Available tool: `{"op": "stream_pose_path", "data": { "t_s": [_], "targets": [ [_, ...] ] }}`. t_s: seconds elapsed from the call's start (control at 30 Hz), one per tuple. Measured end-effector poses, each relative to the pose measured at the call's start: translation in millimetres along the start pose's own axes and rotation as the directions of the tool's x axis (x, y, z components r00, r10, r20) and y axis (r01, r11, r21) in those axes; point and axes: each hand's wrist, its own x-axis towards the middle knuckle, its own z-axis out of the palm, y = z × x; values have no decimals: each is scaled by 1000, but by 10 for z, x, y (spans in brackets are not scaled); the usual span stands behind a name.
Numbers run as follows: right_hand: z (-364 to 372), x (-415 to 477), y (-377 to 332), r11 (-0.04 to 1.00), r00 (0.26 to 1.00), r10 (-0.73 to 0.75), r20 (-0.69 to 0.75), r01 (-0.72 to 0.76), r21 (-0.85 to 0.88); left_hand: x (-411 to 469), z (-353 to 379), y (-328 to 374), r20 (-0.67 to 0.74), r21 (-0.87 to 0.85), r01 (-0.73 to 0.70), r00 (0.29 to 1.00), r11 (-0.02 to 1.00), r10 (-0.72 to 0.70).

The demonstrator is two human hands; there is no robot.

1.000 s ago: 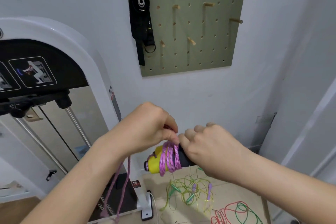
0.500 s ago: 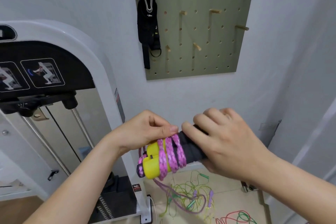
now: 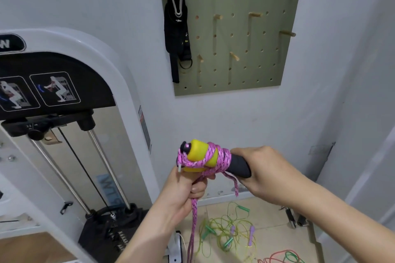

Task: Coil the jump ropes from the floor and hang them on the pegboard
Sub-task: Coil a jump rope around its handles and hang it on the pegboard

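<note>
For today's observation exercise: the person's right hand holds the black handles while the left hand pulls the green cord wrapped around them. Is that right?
Not quite. The head view shows the cord is pink, not green; the thin green ropes lie on the floor. The rest stands: the right hand holds the black handles and the left hand pulls the cord.

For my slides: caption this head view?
Hands wrap pink rope around its handles below the pegboard.

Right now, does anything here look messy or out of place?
Yes. Thin green and yellow jump ropes lie tangled on the floor, with red and green ones nearby. A loose end of the pink rope dangles from the handles.
</note>
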Motion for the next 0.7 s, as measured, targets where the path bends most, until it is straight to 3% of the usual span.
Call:
{"op": "stream_pose_path", "data": {
  "t_s": [0.1,0.17,0.23,0.3,0.37,0.5,0.63,0.7],
  "targets": [
    [-13,15,-39,974,992,89,85,-104,203,-51,-19,-26,-12,186,-96,995,978,100],
    [32,27,-63,897,976,198,91,-217,386,-92,-2,-55,-32,464,-267,948,845,317],
    [98,51,-71,816,951,288,109,-304,492,-122,-7,-101,84,757,-389,855,526,512],
    [134,72,-33,750,925,351,142,-369,549,-151,-49,-119,233,898,-394,803,196,548],
    [156,68,12,728,910,380,164,-404,554,-148,-111,-120,319,925,-380,785,6,531],
    [237,61,-8,865,926,365,101,-377,332,-166,1,9,459,883,-320,739,-342,493],
    [242,73,-90,942,944,327,43,-329,66,-189,87,148,494,845,-297,753,-446,435],
    [208,66,-147,948,948,315,38,-312,-60,-206,90,218,459,880,-328,774,-343,436]
  ]
}}
